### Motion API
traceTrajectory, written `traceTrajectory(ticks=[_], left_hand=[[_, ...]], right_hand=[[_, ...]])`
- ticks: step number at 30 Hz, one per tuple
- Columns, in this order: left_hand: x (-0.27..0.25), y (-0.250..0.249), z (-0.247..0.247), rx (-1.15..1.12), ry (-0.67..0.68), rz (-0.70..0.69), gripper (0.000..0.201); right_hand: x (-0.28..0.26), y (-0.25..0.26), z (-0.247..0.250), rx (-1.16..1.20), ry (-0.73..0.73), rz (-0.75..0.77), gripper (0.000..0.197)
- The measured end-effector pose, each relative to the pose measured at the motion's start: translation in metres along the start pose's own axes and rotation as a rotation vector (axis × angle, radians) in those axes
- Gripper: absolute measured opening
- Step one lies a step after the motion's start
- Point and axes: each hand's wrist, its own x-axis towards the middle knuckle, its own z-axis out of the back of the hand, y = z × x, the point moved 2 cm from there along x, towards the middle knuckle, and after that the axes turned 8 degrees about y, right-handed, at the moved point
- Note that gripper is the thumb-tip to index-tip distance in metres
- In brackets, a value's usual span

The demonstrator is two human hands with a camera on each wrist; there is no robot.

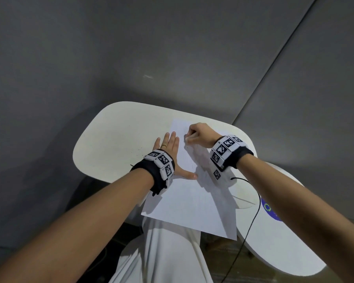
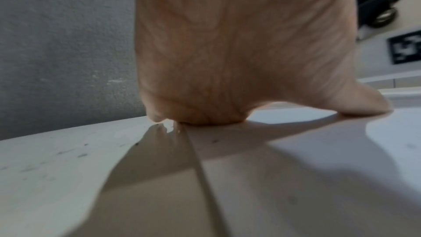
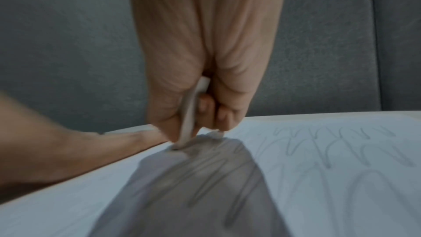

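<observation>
White pen gripped in curled right hand, tip set on paper (faint grey strokes visible). Paper pinned on bench by left hand, fingers straight.

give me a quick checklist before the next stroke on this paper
1. Left hand flat, holding down the paper at its left edge: ok.
2. Right hand fingers curled round the white tool: ok.
3. Tool tip touching the paper: ok, though blurred.
4. Paper fully on the table: not ok, its near end hangs past the edge.
5. Whether the tool is a pen or an eraser: cannot tell.
</observation>
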Motion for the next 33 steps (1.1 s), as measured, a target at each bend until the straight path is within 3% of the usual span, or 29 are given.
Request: traceTrajectory(ticks=[4,10,16,21,26,28,31,33], left_hand=[[0.000,0.001,-0.003,0.000,-0.015,-0.009,0.138],[0.001,0.001,-0.003,-0.004,-0.013,0.011,0.139],[0.001,0.002,-0.005,0.025,-0.022,0.014,0.141],[0.001,0.001,-0.003,0.011,-0.017,0.024,0.139],[0.000,0.002,-0.005,0.006,-0.022,0.013,0.143],[0.001,0.002,-0.005,-0.002,-0.016,0.000,0.141],[0.001,0.002,-0.004,-0.009,-0.013,0.003,0.141],[0.000,0.001,-0.004,-0.011,-0.012,0.013,0.142]], right_hand=[[-0.021,0.004,-0.017,-0.012,0.254,0.035,0.021],[0.006,0.013,-0.001,-0.036,-0.019,-0.009,0.011],[-0.025,0.011,-0.025,-0.003,0.237,0.061,0.014],[-0.009,0.010,-0.014,0.022,0.016,0.032,0.014],[-0.031,0.010,-0.030,0.061,0.298,0.083,0.021],[-0.021,0.009,-0.022,0.045,0.260,0.071,0.015],[0.010,0.008,0.000,-0.016,0.031,0.014,0.021],[0.021,0.007,0.007,-0.023,-0.036,0.004,0.025]])
